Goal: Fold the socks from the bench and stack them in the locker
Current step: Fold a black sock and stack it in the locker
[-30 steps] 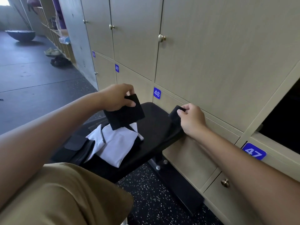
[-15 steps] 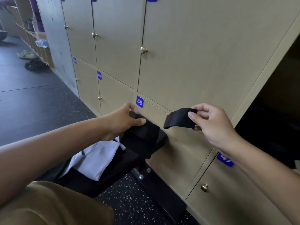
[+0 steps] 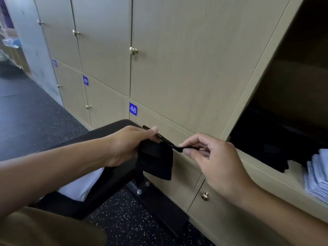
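Observation:
A black sock (image 3: 157, 160) hangs in the air in front of the lower locker doors, past the end of the black bench (image 3: 106, 134). My left hand (image 3: 131, 144) grips its upper edge, and the folded part droops below. My right hand (image 3: 213, 157) pinches the sock's other end between thumb and forefinger, pulled out flat to the right. White socks (image 3: 79, 187) lie on the bench under my left forearm. The open locker (image 3: 262, 162) is at the right, holding a dark folded pile (image 3: 273, 153) and a stack of white folded socks (image 3: 319, 176).
Closed beige locker doors with brass knobs fill the wall ahead; blue tags read 48 (image 3: 133, 109) and 49 (image 3: 85, 80). A knob (image 3: 205, 196) sits on the lower door under my right hand. Dark speckled floor (image 3: 124, 219) lies below the bench. My tan-clothed leg (image 3: 44, 229) is at the bottom left.
Both hands have come closer together, and the sock's two ends now meet between them. The view has swung right, bringing the open locker and its stacks into sight.

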The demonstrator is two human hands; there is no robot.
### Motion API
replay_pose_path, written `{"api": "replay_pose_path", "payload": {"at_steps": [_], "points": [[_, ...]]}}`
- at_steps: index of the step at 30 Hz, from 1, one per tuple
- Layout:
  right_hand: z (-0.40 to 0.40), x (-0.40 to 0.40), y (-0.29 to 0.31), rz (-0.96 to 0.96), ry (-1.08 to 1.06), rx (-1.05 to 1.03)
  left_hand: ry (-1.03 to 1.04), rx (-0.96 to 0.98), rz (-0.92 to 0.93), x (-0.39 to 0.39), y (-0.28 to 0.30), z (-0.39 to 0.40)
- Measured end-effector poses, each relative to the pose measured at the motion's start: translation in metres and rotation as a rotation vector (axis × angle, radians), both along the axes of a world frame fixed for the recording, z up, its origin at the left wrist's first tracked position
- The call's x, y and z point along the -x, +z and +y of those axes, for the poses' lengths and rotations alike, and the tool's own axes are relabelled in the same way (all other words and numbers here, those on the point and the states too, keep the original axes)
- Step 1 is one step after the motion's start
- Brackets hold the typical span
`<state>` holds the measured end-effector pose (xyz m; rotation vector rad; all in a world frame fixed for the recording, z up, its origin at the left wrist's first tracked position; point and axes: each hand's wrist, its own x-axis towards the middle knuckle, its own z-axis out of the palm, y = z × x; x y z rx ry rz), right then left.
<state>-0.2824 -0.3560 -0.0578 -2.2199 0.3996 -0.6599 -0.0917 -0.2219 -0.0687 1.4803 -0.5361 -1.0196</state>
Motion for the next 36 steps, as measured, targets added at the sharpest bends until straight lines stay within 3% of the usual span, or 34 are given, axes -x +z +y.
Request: {"api": "replay_pose_path", "payload": {"at_steps": [10, 25, 29, 32, 36], "points": [[0.004, 0.028, -0.005, 0.129, -0.025, 0.216, 0.045, 0.041, -0.11, 0.011, 0.003, -0.018], [-0.021, 0.033, 0.004, 0.053, -0.125, 0.325, -0.119, 0.09, -0.3, 0.039, 0.013, -0.037], [-0.027, 0.035, 0.011, -0.055, -0.144, 0.066, -0.225, 0.063, -0.44, 0.043, 0.016, -0.041], [-0.031, 0.037, 0.018, -0.005, -0.095, -0.179, -0.322, 0.043, -0.484, 0.045, 0.016, -0.047], [-0.035, 0.043, 0.02, 0.073, -0.03, -0.276, -0.397, 0.036, -0.499, 0.049, 0.015, -0.058]]}}
